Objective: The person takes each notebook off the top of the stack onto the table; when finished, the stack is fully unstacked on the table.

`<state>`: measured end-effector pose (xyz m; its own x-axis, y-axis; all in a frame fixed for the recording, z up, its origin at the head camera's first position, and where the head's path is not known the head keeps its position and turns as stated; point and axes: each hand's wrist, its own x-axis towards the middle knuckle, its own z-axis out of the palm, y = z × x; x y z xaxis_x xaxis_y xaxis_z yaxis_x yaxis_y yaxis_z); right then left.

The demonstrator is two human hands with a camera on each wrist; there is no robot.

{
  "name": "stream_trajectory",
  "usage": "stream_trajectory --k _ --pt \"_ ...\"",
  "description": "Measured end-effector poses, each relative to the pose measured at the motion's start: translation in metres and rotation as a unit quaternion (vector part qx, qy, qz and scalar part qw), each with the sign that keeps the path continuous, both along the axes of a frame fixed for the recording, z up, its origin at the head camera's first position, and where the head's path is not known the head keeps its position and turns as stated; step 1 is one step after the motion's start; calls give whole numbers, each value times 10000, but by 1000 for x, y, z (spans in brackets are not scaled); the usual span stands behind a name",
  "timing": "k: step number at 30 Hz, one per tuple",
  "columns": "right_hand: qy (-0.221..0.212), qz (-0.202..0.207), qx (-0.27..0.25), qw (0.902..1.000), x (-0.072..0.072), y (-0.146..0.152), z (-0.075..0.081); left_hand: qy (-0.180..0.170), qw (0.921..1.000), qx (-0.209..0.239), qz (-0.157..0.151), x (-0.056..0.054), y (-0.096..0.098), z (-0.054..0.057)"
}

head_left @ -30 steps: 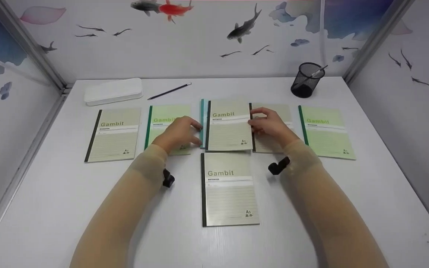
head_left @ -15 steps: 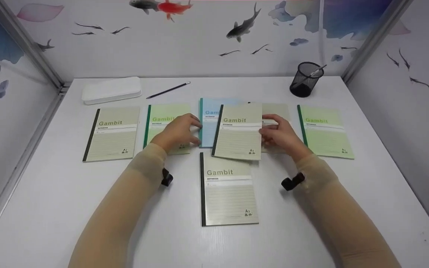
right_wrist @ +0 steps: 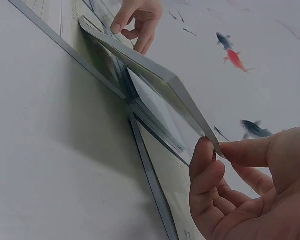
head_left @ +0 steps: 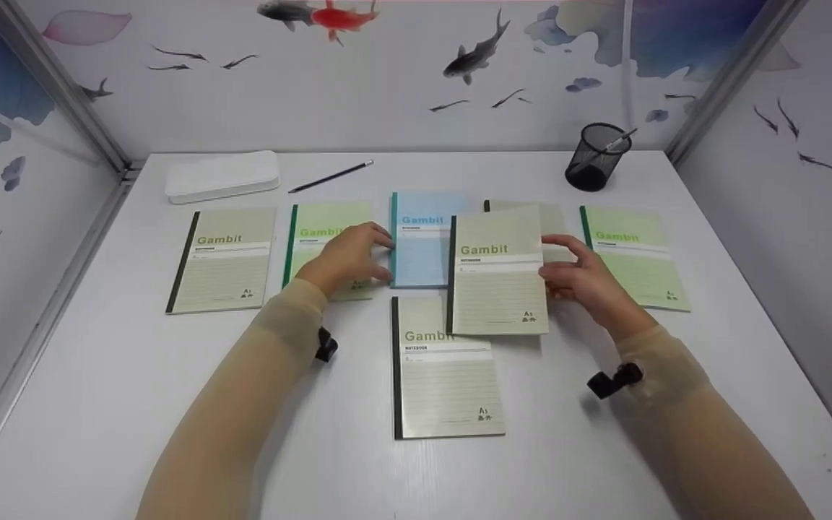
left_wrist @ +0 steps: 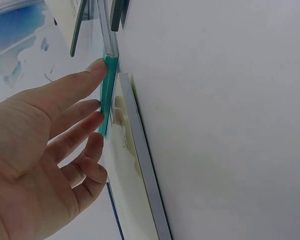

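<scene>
A beige Gambit notebook with a black spine [head_left: 499,296] is pinched at its right edge by my right hand [head_left: 593,289]. In the right wrist view, thumb and fingers close on the edge of this raised notebook [right_wrist: 155,75], which is tilted above the table. My left hand [head_left: 349,253] reaches over a green notebook [head_left: 331,211]; its extended fingertips rest at the teal spine of a blue notebook [head_left: 419,253]. The held notebook partly covers the blue one, another beige notebook [head_left: 568,217] behind, and the top right of a beige notebook [head_left: 445,390] in front.
Another beige notebook [head_left: 224,267] lies at the left, and a green one [head_left: 636,253] at the right. Along the back are a white case [head_left: 224,177], a pencil [head_left: 331,176] and a black mesh pen holder [head_left: 596,162]. Printed walls enclose the white table [head_left: 98,404].
My right hand has drawn the beige notebook off the blue one, rightward and toward me, uncovering much of the blue cover. The left hand has stayed at the blue notebook's spine.
</scene>
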<state>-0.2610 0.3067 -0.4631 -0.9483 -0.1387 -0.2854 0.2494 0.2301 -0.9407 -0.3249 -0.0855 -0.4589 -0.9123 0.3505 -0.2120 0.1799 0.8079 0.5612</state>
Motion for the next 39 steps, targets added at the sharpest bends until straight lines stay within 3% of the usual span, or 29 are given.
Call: stream_trajectory --k 11,19,25,39 --pt "-443 633 29 9970 37 47 15 -212 9994 171 226 1 3 -3" --pt "-945 1384 246 9855 62 73 13 -171 9993 152 299 4 4 -7" --pt "-1175 1819 469 9751 73 86 14 -2 9998 -29 201 4 3 -4" --pt "-1404 2029 834 9655 81 89 8 -78 9996 -16 267 3 3 -2"
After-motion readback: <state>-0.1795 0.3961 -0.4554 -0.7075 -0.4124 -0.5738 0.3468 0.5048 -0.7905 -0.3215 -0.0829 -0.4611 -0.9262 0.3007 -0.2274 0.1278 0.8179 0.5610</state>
